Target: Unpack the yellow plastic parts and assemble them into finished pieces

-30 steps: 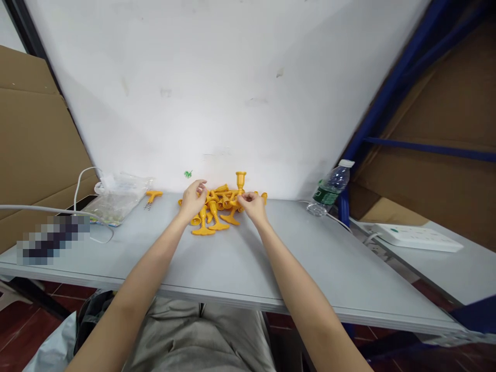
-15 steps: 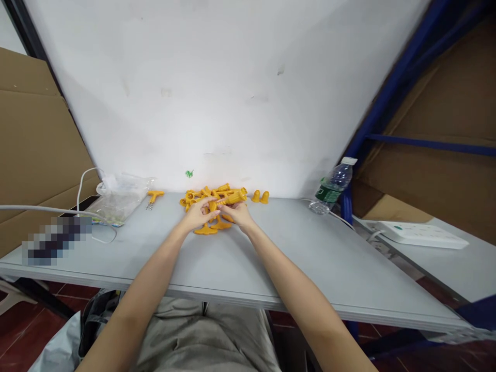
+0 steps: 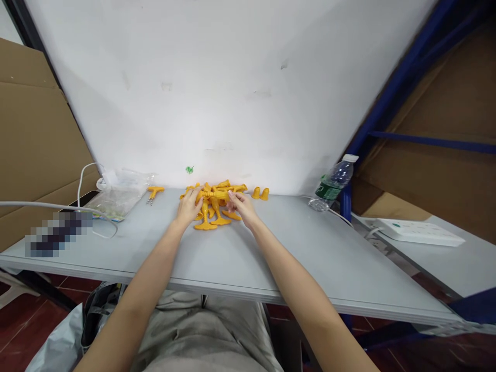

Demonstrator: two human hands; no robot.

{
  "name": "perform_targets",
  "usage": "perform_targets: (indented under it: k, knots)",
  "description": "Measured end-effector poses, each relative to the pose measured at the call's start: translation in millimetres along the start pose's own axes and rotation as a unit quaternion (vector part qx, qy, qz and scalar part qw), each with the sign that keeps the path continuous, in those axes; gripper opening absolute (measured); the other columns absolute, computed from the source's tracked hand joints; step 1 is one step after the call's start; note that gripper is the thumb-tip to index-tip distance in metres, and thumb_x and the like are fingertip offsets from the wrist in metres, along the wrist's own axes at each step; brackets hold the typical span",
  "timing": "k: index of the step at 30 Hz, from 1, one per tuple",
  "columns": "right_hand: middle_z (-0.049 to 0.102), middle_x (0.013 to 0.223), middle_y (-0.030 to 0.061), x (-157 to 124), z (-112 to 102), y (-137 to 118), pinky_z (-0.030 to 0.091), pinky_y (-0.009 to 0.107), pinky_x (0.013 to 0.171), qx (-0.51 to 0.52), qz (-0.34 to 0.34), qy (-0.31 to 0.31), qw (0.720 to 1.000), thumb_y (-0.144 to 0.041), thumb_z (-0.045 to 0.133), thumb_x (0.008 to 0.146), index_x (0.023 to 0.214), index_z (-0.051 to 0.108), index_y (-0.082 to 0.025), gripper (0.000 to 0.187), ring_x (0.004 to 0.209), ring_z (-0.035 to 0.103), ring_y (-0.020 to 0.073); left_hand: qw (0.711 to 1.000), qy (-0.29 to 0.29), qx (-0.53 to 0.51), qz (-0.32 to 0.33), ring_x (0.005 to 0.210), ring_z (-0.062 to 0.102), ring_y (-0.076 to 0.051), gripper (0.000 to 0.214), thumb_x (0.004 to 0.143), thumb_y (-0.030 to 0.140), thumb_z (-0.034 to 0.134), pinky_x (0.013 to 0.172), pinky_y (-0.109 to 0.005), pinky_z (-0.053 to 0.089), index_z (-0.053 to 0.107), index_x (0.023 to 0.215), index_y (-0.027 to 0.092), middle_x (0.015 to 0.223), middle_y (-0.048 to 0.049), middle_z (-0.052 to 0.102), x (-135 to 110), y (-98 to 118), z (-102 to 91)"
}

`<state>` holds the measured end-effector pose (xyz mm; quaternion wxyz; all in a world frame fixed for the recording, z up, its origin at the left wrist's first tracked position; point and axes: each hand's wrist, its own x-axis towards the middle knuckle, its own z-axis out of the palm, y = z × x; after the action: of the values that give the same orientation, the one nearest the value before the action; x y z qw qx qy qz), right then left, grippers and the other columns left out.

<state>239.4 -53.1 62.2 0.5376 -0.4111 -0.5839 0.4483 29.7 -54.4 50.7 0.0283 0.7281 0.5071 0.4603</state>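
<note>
Over a pile of yellow plastic parts [image 3: 211,223], both hands hold one long yellow plastic piece [image 3: 217,195] level between them. My left hand [image 3: 189,206] is closed around its left end, near a ridged section. At the right end, the fingertips of my right hand [image 3: 243,205] pinch the wider, sleeve-like part. The fingers cover both ends, so I cannot tell exactly how the parts join. Beneath the hands lie several T-shaped yellow pieces with their broad crossbars toward me. Two small yellow cups [image 3: 260,194] stand just right of the pile.
Further left lies a yellow T-shaped handle [image 3: 155,191] with small metal bits beside it. A clear plastic bag [image 3: 120,199] and white cables are behind a pixelated dark object [image 3: 58,235]. A water bottle [image 3: 334,185] leans at right, near a white power strip [image 3: 420,232].
My hands have moved a little apart. The held yellow piece now lies level between them instead of tilting up to the right. My right hand has shifted toward its right end.
</note>
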Motion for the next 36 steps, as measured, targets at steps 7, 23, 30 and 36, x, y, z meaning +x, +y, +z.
perform_targets:
  k: [7, 23, 30, 36]
  knots:
    - [0.068, 0.090, 0.0035, 5, -14, 6, 0.053, 0.034, 0.070, -0.123, -0.102, -0.057, 0.986, -0.062, 0.070, 0.070, 0.106, 0.063, -0.021, 0.055, 0.075, 0.062, 0.0185, 1.000, -0.012, -0.003, 0.008, 0.092, 0.064, -0.019, 0.042, 0.087, 0.016, 0.052, 0.088, -0.033, 0.051, 0.058, 0.129, 0.022, 0.117, -0.0096, 0.064, 1, -3, -2.9]
    - [0.065, 0.122, 0.0131, 12, -67, 27, 0.041, 0.039, 0.099, -0.411, -0.110, 0.221, 0.878, -0.017, 0.046, 0.080, 0.118, 0.053, -0.018, 0.038, 0.113, 0.060, 0.0247, 0.988, 0.058, 0.038, -0.137, 0.074, 0.062, -0.019, 0.025, 0.077, 0.025, 0.062, 0.070, -0.027, 0.043, 0.064, 0.102, 0.026, 0.079, -0.0001, 0.067, 3, 5, -13.9]
    - [0.071, 0.114, 0.0101, 12, -104, 48, 0.042, 0.039, 0.096, -0.372, 0.152, 0.320, 0.858, -0.028, 0.060, 0.079, 0.108, 0.060, -0.021, 0.030, 0.108, 0.063, 0.0261, 0.975, 0.117, -0.032, -0.185, 0.050, 0.044, -0.013, 0.010, 0.078, 0.028, 0.056, 0.056, -0.024, 0.029, 0.061, 0.086, 0.023, 0.049, 0.0082, 0.039, 7, -1, -14.0]
    - [0.069, 0.114, 0.0168, 14, -103, 56, 0.037, 0.044, 0.099, -0.465, 0.175, 0.266, 0.826, -0.037, 0.060, 0.083, 0.097, 0.069, -0.018, 0.025, 0.115, 0.058, 0.0324, 0.959, 0.158, -0.087, -0.220, 0.050, 0.045, -0.013, 0.009, 0.073, 0.021, 0.057, 0.059, -0.024, 0.035, 0.057, 0.082, 0.022, 0.047, 0.0095, 0.039, 11, -8, -13.6]
